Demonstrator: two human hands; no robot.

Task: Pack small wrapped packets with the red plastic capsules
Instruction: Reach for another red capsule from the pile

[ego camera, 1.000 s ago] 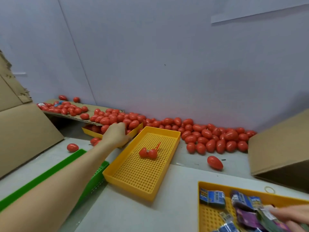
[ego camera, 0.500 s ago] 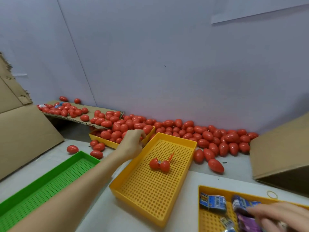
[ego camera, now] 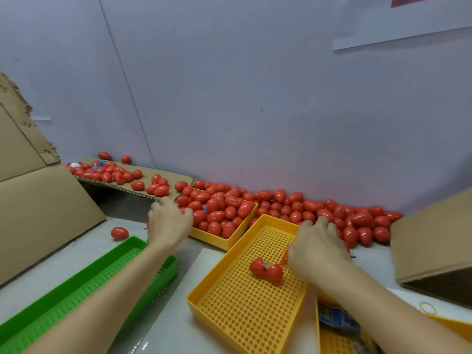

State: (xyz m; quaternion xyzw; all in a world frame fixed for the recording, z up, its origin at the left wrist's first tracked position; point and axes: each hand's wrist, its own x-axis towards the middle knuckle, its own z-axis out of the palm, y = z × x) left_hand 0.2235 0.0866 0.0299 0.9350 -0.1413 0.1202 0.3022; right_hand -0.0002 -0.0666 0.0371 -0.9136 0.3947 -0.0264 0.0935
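Observation:
Several shut red capsules fill a small yellow tray and spill along the wall. One red capsule lies split open in the perforated yellow tray. My left hand hovers, blurred, at the left end of the full tray with its fingers spread over the capsules. My right hand reaches across the perforated tray's far right corner, its fingertips at the loose capsules behind the rim. I see nothing held in either hand. Blue wrapped packets lie in another yellow tray under my right forearm.
A green perforated tray lies at the lower left. Cardboard boxes stand at the left and at the right. A cardboard flap carries more capsules. A lone capsule and a rubber band lie on the table.
My right hand left the packet tray and came forward over the perforated tray to the capsules by the wall. My left hand stayed at the full tray. The camera tilted down and closer.

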